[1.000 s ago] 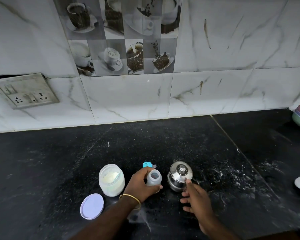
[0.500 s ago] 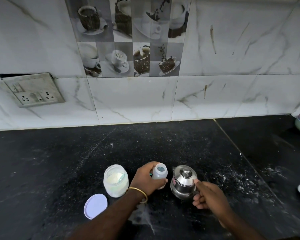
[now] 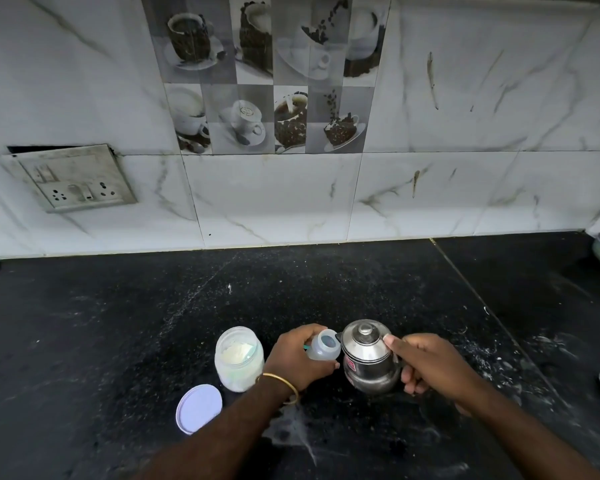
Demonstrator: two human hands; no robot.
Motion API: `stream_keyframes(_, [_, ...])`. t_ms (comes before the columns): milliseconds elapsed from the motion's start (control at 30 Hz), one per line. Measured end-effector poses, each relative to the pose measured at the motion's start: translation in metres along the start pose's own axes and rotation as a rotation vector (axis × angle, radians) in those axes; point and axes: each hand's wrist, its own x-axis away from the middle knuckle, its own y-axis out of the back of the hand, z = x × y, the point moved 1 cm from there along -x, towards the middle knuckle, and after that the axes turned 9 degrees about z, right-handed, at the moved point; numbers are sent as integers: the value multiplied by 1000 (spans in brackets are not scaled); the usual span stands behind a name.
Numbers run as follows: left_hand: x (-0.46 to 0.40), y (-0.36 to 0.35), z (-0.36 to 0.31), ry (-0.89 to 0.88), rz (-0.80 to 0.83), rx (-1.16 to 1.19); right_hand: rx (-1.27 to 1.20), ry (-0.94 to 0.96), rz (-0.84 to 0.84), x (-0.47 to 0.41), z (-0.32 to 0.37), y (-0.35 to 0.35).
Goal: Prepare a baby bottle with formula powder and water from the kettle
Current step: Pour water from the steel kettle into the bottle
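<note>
My left hand (image 3: 297, 358) fingers curl round the bottle (image 3: 323, 348); my right hand (image 3: 430, 365) fingers grip the kettle (image 3: 368, 358) handle.

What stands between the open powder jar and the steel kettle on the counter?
In the head view, the left hand and the small baby bottle it grips stand between the powder jar and the kettle; the bottle's mouth is right beside the kettle.

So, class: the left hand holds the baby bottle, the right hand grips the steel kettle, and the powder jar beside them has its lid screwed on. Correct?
Not quite. In the head view the powder jar is open; its lid lies on the counter. The rest holds.
</note>
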Motion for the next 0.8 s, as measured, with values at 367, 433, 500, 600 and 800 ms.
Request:
stream_keyframes(367, [3,-2,0,-4,22,29,411,21,82,-12,49,22])
stream_keyframes(433, [3,-3,1,-5,24,32,525,38,90,-11,59,24])
stream_keyframes(500, [3,-2,1,-12,21,33,629,49,94,-11,67,25])
stream_keyframes(600, [3,0,2,-17,21,37,738,52,90,-13,77,26])
stream_keyframes(800, [2,1,4,-16,14,54,826,46,78,-18,87,25])
